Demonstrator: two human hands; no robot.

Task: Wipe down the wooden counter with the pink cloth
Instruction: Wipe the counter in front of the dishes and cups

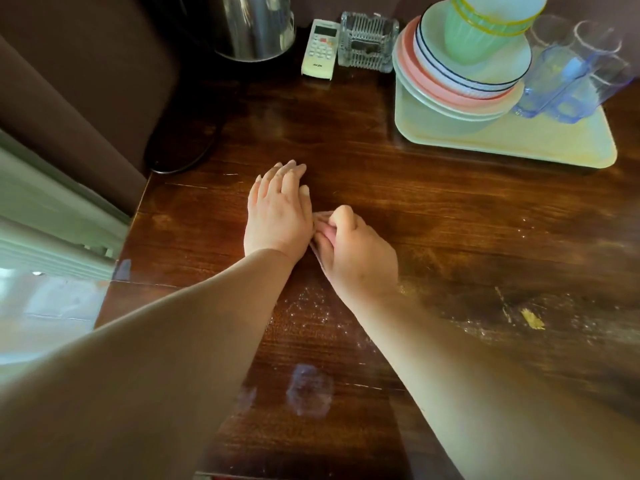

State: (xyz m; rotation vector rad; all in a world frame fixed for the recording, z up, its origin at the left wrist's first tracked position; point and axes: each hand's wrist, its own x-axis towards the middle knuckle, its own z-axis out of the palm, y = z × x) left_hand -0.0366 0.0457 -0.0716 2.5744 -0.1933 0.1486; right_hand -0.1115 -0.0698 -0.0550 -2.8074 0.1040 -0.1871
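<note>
Left hand (278,216) flat on wooden counter (450,220), right hand (356,251) gripping bunched pink cloth (325,230), its orientation hidden.

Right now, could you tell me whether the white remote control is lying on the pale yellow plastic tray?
No, the white remote control lies on the wooden counter beside a glass ashtray, left of the pale yellow tray.

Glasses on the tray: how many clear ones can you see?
2, possibly more hidden. One glass stands beside the stacked bowls; the other glass is just right of it, at the tray's far right corner.
</note>
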